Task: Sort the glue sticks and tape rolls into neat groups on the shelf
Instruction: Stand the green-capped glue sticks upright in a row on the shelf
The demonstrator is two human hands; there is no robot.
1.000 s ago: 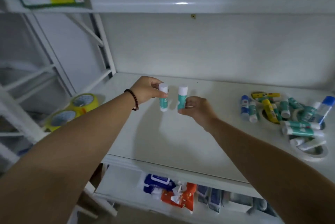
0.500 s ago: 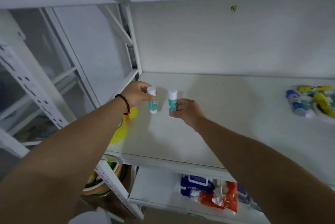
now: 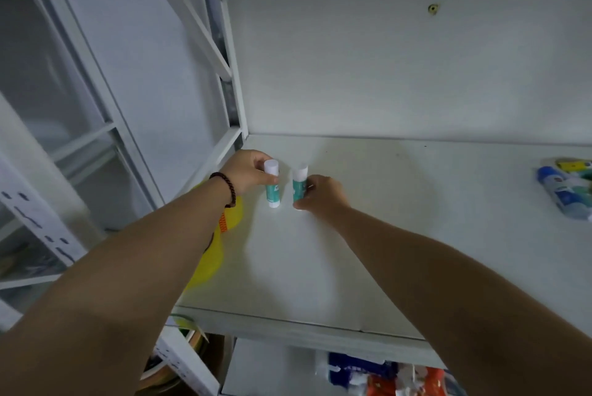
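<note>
Two teal glue sticks with white caps stand upright, side by side, near the back left of the white shelf. My left hand grips the left glue stick. My right hand grips the right glue stick from the right. Both bases rest at the shelf surface. Yellow tape rolls lie along the shelf's left edge, mostly hidden under my left forearm. At the far right edge, a pile of mixed glue sticks is partly cut off.
A white back wall closes the shelf behind. A white metal upright and braces stand at the left. Packaged goods sit on the shelf below. More tape rolls lie lower left under the shelf edge.
Both hands carried the two glue sticks leftward toward the shelf's left back corner and lowered them to the surface. The view swung left, so the mixed pile slid to the right edge.
</note>
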